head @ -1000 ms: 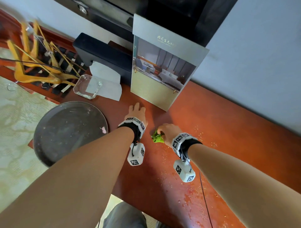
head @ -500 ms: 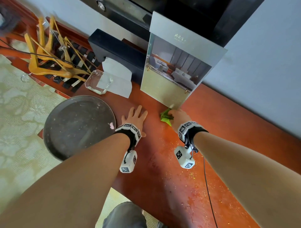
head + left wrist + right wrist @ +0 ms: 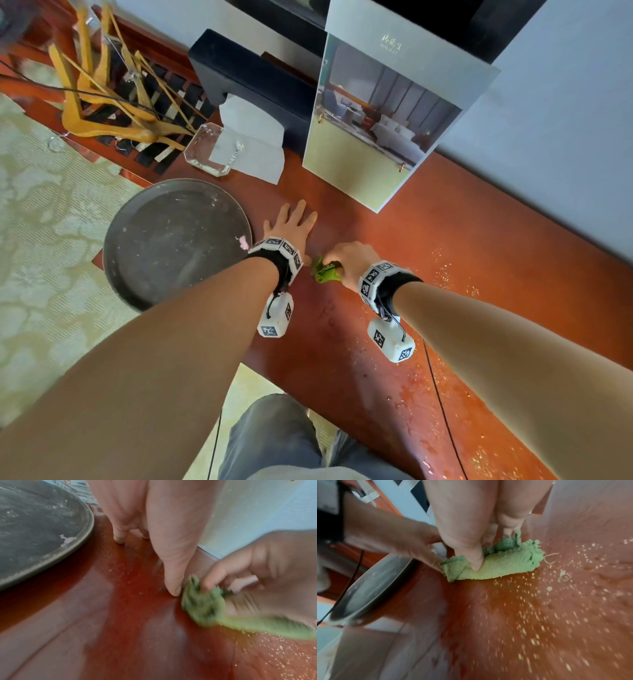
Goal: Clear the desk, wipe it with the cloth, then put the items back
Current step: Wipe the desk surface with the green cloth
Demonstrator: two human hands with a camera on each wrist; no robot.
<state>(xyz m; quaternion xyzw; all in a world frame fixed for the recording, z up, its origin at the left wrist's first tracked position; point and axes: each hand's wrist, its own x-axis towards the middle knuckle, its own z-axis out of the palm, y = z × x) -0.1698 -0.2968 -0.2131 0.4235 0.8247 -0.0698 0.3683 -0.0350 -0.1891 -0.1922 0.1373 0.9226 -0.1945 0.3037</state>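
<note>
My right hand (image 3: pixel 346 260) grips a bunched green cloth (image 3: pixel 323 270) and presses it on the red-brown desk (image 3: pixel 462 240). In the right wrist view the thumb and fingers curl round the cloth (image 3: pixel 496 563), which lies flat on the wood beside pale crumbs (image 3: pixel 539 601). My left hand (image 3: pixel 294 222) lies flat on the desk with straight, spread fingers and holds nothing. Its thumb (image 3: pixel 173 586) almost touches the cloth (image 3: pixel 202 605), which is blurred in that view.
A round dark metal tray (image 3: pixel 174 240) overhangs the desk's left end by my left hand. A picture board (image 3: pixel 387 120) leans against the wall behind the hands. A glass dish (image 3: pixel 209 150), white tissue (image 3: pixel 250 144) and a black box (image 3: pixel 253 78) stand at the back left. Wooden hangers (image 3: pixel 102 96) lie beyond.
The right hand pushed the cloth out to the foot of the picture board, then pulled it back towards me beside the left thumb. The left hand stayed flat on the desk.
</note>
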